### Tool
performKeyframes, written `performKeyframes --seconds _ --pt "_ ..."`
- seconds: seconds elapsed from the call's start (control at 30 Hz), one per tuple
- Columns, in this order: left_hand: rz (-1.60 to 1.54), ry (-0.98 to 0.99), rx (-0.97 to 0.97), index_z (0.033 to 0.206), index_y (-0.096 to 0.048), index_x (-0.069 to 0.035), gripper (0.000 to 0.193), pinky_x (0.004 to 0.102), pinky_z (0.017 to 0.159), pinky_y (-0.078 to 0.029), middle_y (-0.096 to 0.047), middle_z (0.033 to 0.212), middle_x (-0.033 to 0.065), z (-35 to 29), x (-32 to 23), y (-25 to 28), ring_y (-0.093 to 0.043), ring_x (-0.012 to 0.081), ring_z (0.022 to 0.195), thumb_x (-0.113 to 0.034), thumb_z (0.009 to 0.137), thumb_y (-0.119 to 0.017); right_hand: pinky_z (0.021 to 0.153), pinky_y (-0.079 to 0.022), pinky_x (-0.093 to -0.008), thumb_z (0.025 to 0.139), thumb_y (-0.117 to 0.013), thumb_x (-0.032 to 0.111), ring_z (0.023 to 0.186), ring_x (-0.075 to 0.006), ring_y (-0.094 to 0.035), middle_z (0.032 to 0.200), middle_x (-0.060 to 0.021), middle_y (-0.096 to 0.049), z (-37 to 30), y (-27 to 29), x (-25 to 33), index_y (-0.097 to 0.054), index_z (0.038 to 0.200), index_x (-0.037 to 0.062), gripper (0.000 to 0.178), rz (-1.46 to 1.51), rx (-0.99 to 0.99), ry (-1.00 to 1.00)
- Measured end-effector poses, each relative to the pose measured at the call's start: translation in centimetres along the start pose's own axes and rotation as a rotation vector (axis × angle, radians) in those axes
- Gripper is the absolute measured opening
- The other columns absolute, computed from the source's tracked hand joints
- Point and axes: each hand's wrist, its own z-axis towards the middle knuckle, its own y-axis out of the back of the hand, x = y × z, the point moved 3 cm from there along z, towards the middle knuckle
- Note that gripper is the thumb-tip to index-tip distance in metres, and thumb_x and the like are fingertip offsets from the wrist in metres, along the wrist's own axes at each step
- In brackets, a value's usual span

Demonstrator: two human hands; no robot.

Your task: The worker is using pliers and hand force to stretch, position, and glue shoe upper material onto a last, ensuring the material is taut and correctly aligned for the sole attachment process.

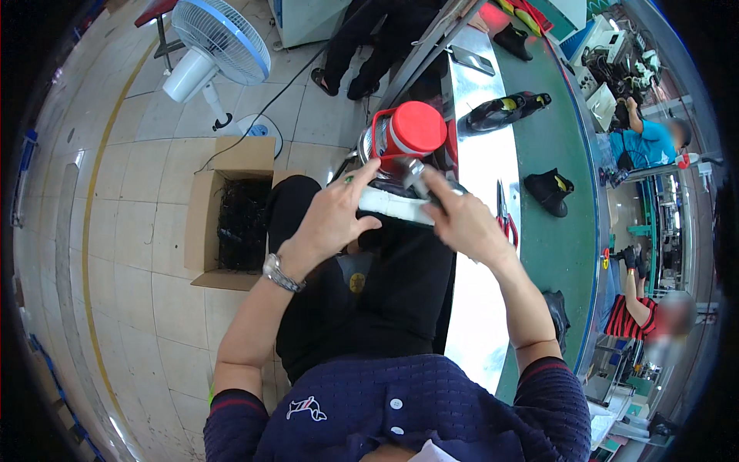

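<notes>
Above the person's lap (377,308), between the hands: a white, strip-like piece (396,206). Left hand (332,212): thumb and fingers parted at its left end; contact unclear. Right hand (471,225): fingers curled round a metal-headed tool (414,171). Judgement: steady the piece, left fingertips clear of the tool's head. Beyond: red-lidded container (417,128); right, red-handled scissors (511,228).

Head view, left fisheye of two: the scene is viewed steeply downward; hands (327,219) (471,229) and lap (404,289) are seen at close range, with floor (127,262) and desk (481,308) lines bent toward the rim.
</notes>
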Motion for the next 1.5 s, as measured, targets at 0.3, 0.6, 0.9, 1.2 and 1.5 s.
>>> performKeyframes --seconds 0.3,0.6,0.9,1.2,1.5 --pt "-0.419 0.444 -0.035 0.147 -0.028 0.001 0.098 0.0381 0.094 -0.049 -0.032 0.145 0.0212 -9.5 -2.7 -0.6 -0.05 0.0355 0.124 -0.041 0.075 -0.08 0.066 -0.054 -0.033 0.097 -0.059 0.024 0.061 -0.0146 -0.066 0.08 -0.01 -0.067 -5.9 -1.5 1.0 -0.035 0.145 0.0084 0.056 0.669 0.52 -0.387" --pt "-0.202 0.436 -0.417 0.095 -0.067 0.002 0.025 0.0357 0.057 -0.045 -0.063 0.071 0.0182 -13.0 0.0 1.6 -0.063 0.0292 0.063 -0.02 0.097 -0.057 0.073 -0.05 -0.0474 0.098 -0.054 0.02 0.075 -0.0392 -0.067 0.082 -0.0237 -0.066 -1.3 -0.8 9.0 -0.033 0.144 0.008 0.052 0.247 0.744 0.121" --pt "0.237 0.191 -0.39 0.106 -0.066 0.003 0.022 0.0318 0.055 -0.051 -0.065 0.07 0.0148 -13.8 -2.3 -1.5 -0.065 0.0279 0.06 -0.014 0.092 -0.063 0.06 -0.054 -0.0429 0.082 -0.054 -0.001 0.06 -0.0351 -0.066 0.071 -0.0202 -0.065 -1.6 -0.9 11.0 -0.033 0.145 0.0 0.066 -0.173 0.743 0.403" --pt "-1.746 0.59 -0.139 0.156 -0.011 -0.023 0.079 0.0357 0.111 -0.032 -0.029 0.153 0.0067 -9.8 0.6 -5.6 -0.038 0.0202 0.134 -0.041 0.095 -0.058 0.054 -0.053 -0.0427 0.089 -0.064 0.012 0.057 -0.031 -0.062 0.074 -0.012 -0.062 -4.7 -3.1 6.1 -0.035 0.146 0.0231 0.066 0.047 0.536 0.32" --pt "-1.447 0.57 -0.103 0.157 -0.006 -0.019 0.083 0.0316 0.106 -0.038 -0.034 0.15 0.0104 -9.0 0.2 -4.1 -0.042 0.02 0.13 -0.023 0.094 -0.06 0.055 -0.051 -0.0433 0.092 -0.061 0.015 0.056 -0.0349 -0.063 0.067 -0.021 -0.062 -2.5 2.0 8.1 -0.035 0.147 0.0166 0.061 -0.149 0.801 0.279"
